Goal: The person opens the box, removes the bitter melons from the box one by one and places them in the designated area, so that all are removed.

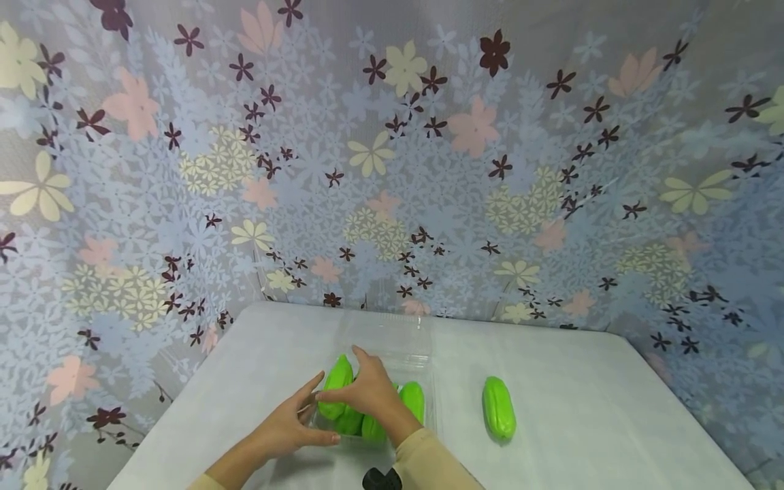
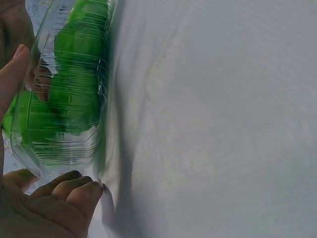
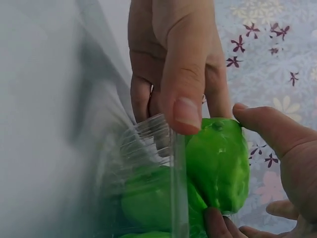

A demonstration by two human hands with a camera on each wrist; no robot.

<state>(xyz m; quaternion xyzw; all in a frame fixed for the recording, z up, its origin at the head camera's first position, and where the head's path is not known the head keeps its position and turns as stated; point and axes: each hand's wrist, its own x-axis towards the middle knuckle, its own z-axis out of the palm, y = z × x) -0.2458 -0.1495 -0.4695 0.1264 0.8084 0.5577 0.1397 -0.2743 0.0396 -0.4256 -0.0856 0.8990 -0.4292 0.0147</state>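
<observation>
A clear plastic clamshell box (image 1: 431,412) holds several bright green, cucumber-shaped vegetables (image 1: 412,401), with its lid (image 1: 382,333) folded back behind it. My right hand (image 1: 373,391) reaches over the box and pinches one green vegetable (image 1: 339,378) at the left end, thumb on one side and fingertips on the other. That piece (image 3: 218,163) stands above the rim in the right wrist view. Beside the box's left end is my left hand (image 1: 283,427), fingers spread and thumb near the front corner. Its fingers (image 2: 81,196) lie close to the box's end.
Another green vegetable (image 1: 499,408) lies alone on the white-covered table (image 1: 569,408), right of the box. Flower-patterned fabric (image 1: 392,170) rises behind the table and along both sides. A small black object (image 1: 381,479) shows at the bottom edge, by the right sleeve.
</observation>
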